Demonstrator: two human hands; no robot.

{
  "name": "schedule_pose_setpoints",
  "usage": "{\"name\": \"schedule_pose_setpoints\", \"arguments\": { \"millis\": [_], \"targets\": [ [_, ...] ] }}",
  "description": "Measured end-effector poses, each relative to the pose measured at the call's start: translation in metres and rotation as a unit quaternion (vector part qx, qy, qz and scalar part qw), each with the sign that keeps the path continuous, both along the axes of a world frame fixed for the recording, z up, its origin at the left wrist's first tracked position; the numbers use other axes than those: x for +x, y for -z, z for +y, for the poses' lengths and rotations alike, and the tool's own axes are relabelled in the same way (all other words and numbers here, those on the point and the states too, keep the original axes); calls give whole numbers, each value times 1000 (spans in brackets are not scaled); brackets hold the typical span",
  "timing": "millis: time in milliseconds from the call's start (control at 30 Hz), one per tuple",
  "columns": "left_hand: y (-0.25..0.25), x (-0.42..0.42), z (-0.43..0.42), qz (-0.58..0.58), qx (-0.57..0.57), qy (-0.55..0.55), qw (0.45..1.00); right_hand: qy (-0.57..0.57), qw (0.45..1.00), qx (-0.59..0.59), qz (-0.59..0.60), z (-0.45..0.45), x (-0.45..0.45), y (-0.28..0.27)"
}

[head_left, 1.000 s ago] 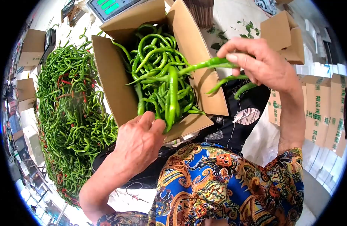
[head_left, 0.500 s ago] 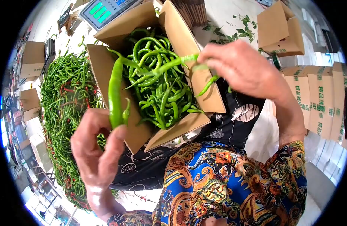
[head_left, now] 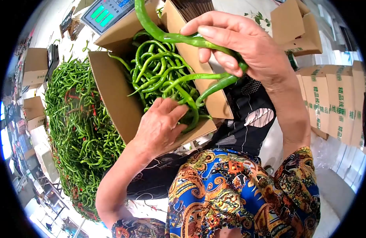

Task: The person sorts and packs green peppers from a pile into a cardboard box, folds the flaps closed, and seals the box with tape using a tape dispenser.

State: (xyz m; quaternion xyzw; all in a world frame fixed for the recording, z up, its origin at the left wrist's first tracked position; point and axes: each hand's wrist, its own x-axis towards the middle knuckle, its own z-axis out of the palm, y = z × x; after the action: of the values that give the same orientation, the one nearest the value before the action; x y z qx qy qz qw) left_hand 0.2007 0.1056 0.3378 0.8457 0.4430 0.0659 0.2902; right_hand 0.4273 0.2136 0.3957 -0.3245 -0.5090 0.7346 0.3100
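Note:
An open cardboard box (head_left: 108,93) holds many long green peppers (head_left: 157,65). At its near end, my left hand (head_left: 159,123) reaches over the rim with bent fingers among the peppers; its fingertips are partly hidden, and what they hold cannot be made out. Over the box's right flap, my right hand (head_left: 234,43) is closed round several long green peppers (head_left: 173,38). One of these curves up past the top of the view, while others hang from the palm toward the box.
A large heap of green peppers (head_left: 81,131) with a few red ones lies left of the box. Beyond it stands a scale (head_left: 107,16) with a lit display. Another carton (head_left: 296,29) is at the upper right, with printed flattened cartons (head_left: 329,103) below.
My left hand has moved from the left flap, where it held a pepper, into the near end of the box. My right hand has turned palm inward and shows more peppers in it.

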Motion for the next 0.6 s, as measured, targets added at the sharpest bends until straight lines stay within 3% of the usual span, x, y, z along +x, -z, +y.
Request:
{"name": "schedule_pose_setpoints", "arguments": {
  "millis": [67, 133, 200, 267, 333, 367, 400, 467, 600],
  "targets": [
    [13, -7, -12, 77, -17, 49, 996, 0, 1000, -13, -8, 1, -2, 9],
    [43, -5, -20, 74, 22, 78, 994, -7, 1000, -22, -14, 3, -9, 20],
    [55, 5, -15, 29, 11, 60, 998, -20, 999, -13, -47, 1, -24, 30],
    [48, 19, -6, -107, -8, 22, 994, -14, 996, 11, -82, -1, -37, 42],
    [36, 17, -4, -156, -32, -57, 986, -31, 990, 45, -131, -4, -43, 55],
    [30, 9, -6, -110, 21, -90, 990, -38, 989, 38, -138, -7, -44, 56],
    [15, 2, -5, -6, 13, -110, 994, -45, 988, 29, -145, -10, -45, 57],
    [13, -13, -5, 64, 21, -154, 986, -32, 992, 9, -119, -11, -46, 59],
    [34, -9, -7, 106, -45, -126, 985, -8, 998, -8, -54, -8, -50, 63]
  ]
}}
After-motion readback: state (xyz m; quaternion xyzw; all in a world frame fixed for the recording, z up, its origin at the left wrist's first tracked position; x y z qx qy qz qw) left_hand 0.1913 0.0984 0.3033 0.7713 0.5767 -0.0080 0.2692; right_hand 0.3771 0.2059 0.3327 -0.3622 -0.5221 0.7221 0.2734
